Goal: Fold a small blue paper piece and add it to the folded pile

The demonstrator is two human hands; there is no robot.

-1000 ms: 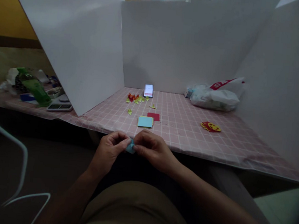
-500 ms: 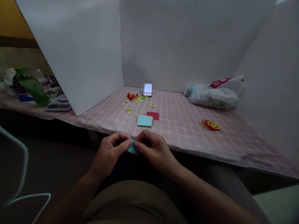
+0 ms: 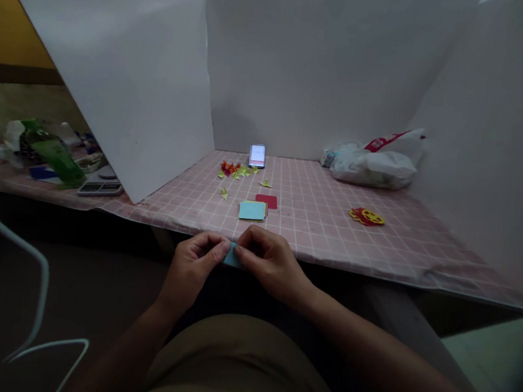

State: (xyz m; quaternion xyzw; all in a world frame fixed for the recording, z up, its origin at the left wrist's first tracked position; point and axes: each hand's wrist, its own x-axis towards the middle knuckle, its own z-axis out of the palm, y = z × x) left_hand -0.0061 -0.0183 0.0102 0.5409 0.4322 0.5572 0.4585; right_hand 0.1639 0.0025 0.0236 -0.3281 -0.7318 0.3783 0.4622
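Observation:
My left hand (image 3: pixel 192 266) and my right hand (image 3: pixel 268 263) meet just below the table's front edge, both pinching a small folded blue paper (image 3: pixel 231 255) between their fingertips. Most of the paper is hidden by the fingers. On the pink checked tablecloth (image 3: pixel 332 227) beyond the hands lies a stack of square papers with a light blue sheet on top (image 3: pixel 253 210) and a red sheet (image 3: pixel 266 201) behind it. Several small folded yellow and red paper figures (image 3: pixel 238 170) lie farther back.
White boards wall in the table on the left, back and right. A phone (image 3: pixel 256 156) stands at the back, a white plastic bag (image 3: pixel 372 163) at the back right, a red-yellow paper piece (image 3: pixel 367 216) on the right. A calculator (image 3: pixel 100 188) and green packaging (image 3: pixel 57 158) lie left.
Both hands have stayed together on the blue paper, their fingers shifting slightly as they work it. The view has tilted down a little.

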